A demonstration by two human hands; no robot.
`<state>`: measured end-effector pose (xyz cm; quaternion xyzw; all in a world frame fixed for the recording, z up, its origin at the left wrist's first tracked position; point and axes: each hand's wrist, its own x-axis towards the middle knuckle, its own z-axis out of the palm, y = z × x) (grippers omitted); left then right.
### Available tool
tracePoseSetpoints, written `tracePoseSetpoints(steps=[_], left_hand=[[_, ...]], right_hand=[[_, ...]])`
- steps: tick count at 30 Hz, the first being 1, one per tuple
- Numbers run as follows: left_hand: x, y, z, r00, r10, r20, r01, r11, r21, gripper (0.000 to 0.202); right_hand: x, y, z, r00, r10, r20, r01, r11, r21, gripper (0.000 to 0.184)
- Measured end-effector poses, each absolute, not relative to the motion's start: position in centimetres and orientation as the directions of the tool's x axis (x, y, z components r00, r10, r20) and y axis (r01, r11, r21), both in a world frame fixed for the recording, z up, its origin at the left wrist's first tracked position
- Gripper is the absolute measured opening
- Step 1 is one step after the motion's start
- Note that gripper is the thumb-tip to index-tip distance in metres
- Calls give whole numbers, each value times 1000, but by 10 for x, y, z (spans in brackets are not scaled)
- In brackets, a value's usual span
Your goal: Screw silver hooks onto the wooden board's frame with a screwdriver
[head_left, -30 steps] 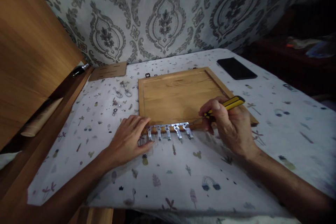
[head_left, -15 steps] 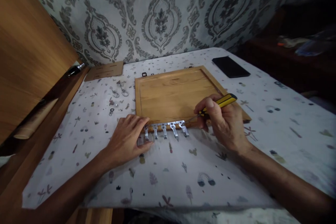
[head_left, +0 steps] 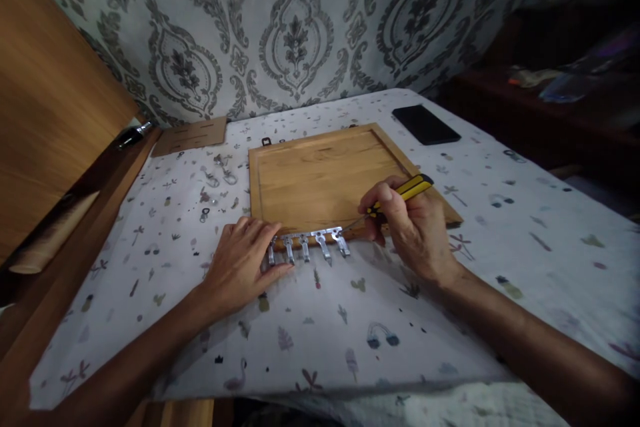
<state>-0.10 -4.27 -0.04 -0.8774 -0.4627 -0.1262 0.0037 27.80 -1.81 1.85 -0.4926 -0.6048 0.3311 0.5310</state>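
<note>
can read no text, label, brand, number or sign anywhere in view.

Forearms (head_left: 525, 337) cropped, screwdriver (head_left: 413, 187) tip unclear (tiny)
</note>
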Motion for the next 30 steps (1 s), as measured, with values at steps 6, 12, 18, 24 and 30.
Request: tracePoseSetpoints(steps=[6, 12, 18, 24, 30], left_hand=[[-2, -41, -1, 523, 824, 218, 818, -557, 144, 57], [-6, -40, -4, 532, 810, 249, 812, -571, 122, 62], [-3, -43, 1, 553, 782, 287, 795, -599, 100, 61], [13, -44, 8, 597, 734, 324, 764, -644, 52, 50], [23, -41, 10, 604, 728, 326, 767, -642, 14, 47]], right_hand=[[278, -17, 17, 46, 948, 316, 246, 295, -923, 66], [277, -18, 18, 53, 948, 313, 227, 294, -928, 66], [276, -19, 21, 47, 948, 315, 235, 296, -926, 66], [277, -19, 21, 40, 949, 311, 229, 295, -928, 67], [277, -19, 21, 44, 949, 312, 231, 294, -927, 67]])
